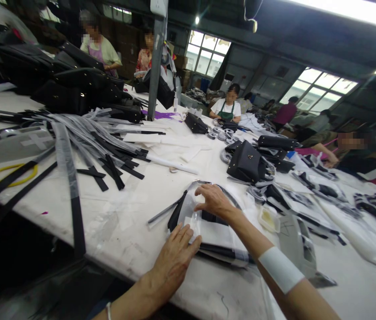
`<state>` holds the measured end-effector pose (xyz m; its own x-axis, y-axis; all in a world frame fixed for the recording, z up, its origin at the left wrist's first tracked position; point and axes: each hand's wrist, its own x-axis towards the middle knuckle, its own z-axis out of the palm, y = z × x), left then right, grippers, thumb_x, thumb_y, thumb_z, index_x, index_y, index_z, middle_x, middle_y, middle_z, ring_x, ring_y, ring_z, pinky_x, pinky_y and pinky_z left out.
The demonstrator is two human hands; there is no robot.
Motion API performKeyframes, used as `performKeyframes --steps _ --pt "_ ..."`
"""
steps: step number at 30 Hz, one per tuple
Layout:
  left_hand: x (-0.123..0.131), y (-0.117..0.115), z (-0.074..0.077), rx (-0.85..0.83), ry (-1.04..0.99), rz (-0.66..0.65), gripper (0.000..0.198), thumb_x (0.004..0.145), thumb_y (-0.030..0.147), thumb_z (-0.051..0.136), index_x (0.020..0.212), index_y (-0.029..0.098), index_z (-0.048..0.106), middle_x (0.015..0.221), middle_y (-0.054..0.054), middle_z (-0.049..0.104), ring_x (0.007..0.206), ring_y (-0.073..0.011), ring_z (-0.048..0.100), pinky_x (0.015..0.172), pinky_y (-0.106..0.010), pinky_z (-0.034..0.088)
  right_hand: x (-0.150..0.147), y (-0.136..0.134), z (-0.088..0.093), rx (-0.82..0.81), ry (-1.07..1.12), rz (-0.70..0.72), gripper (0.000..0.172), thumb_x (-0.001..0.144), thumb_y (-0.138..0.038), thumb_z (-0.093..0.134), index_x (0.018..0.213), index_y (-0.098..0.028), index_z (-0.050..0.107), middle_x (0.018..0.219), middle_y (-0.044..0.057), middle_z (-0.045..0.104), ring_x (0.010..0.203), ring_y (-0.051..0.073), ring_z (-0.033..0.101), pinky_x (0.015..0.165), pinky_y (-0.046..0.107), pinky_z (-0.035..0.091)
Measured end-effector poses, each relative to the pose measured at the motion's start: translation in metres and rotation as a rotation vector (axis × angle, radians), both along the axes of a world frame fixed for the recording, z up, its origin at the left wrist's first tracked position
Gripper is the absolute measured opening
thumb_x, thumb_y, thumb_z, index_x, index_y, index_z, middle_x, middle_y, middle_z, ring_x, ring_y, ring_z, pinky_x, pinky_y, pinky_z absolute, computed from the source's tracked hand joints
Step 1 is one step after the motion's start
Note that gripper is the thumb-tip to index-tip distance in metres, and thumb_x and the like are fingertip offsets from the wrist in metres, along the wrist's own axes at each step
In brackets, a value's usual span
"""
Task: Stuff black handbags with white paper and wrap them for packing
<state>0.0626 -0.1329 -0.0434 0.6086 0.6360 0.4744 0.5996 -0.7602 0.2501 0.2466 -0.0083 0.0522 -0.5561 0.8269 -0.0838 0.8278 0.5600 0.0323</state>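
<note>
Straps: plastic-sleeved black straps (63,153) spread in a loose heap, some ends hanging over the table edge.
Left hand: fingers (185,232) extended, laid flat on the bag's near side; steady, even pressure there would likely stop it sliding.
Bag: plastic-wrapped black bag (212,218), lying on the white table (134,249) between and beneath the hands.
Right hand (212,200): curled above the wrap, thumb and forefinger apart; contact unclear. Light fingertips should avoid creasing the film.
Tub: small translucent tub (269,218), beyond the right forearm.

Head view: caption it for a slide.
Left hand and right hand at a partly plastic-covered black item on a white table, black straps nearby.
</note>
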Motion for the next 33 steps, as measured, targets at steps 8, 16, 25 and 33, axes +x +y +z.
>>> performKeyframes --steps 8,16,25,33 --pt "0.001 0.004 0.005 0.031 0.032 0.013 0.047 0.088 0.005 0.051 0.133 0.017 0.051 0.123 -0.013 0.057 0.125 -0.0289 0.052 0.110 -0.050 0.039 0.043 -0.035 -0.020 0.232 0.358 -0.288 0.064 0.082 -0.038 0.074 0.138 -0.020 0.051 0.144 0.015 0.052 0.134 0.031 0.046 0.114 0.051 0.030" --pt "-0.003 0.018 0.015 -0.122 -0.069 -0.040 0.038 0.085 0.013 0.067 0.119 0.028 0.059 0.110 -0.003 0.058 0.105 -0.0219 0.059 0.107 -0.051 0.040 0.122 -0.120 -0.072 0.144 0.312 -0.756 0.060 0.097 -0.048 0.039 0.144 -0.011 0.044 0.153 0.024 0.039 0.141 0.038 0.037 0.109 0.063 0.034" --pt "0.016 0.020 0.038 -0.001 0.067 -0.027 0.037 0.079 0.030 0.079 0.109 0.019 0.060 0.120 -0.010 0.060 0.128 -0.0316 0.049 0.115 -0.061 0.023 0.132 -0.161 -0.060 0.204 0.606 -0.611 0.062 0.091 -0.055 0.050 0.142 -0.020 0.047 0.153 0.015 0.042 0.144 0.030 0.035 0.117 0.053 0.028" --pt "0.101 0.025 0.030 -0.007 0.251 -0.148 0.097 0.073 0.057 0.079 0.144 0.008 0.036 0.140 -0.024 0.051 0.135 -0.0348 0.044 0.115 -0.056 0.025 0.128 -0.154 -0.033 -0.004 0.266 -0.390 0.114 0.052 -0.054 0.087 0.148 -0.017 0.037 0.142 0.020 0.053 0.134 0.037 0.045 0.117 0.060 0.019"
